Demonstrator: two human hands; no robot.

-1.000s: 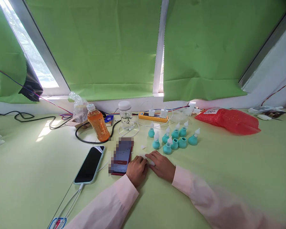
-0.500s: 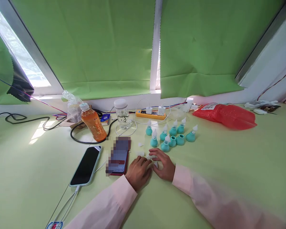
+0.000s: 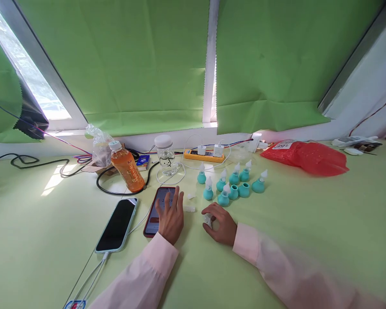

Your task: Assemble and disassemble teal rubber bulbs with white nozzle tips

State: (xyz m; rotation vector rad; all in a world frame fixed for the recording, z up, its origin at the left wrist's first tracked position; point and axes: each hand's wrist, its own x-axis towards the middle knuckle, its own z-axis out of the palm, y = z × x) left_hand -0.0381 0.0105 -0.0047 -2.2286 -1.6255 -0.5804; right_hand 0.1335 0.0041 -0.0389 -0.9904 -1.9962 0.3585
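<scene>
My left hand [image 3: 170,216] lies open with its fingers spread flat over the screen of a red-cased phone [image 3: 155,211]. My right hand [image 3: 219,222] rests on the table just to the right, its fingers curled around a small white plastic piece [image 3: 207,220]. Two more small white pieces [image 3: 190,202] lie between the hands and a cluster of several teal squeeze bulbs [image 3: 232,185], most of them topped with white tips. A second phone in a pale blue case [image 3: 116,224] lies face up at the left with a white cable plugged in.
An orange drink bottle [image 3: 127,167], a clear jar with a white lid [image 3: 165,155], a yellow power strip [image 3: 204,155] and coiled black cables stand along the back. A red plastic bag [image 3: 305,157] lies at the right. Green curtains hang behind.
My left hand moved away from my right hand to the left and opened flat onto the red phone. My right hand stayed put, closed on the white piece.
</scene>
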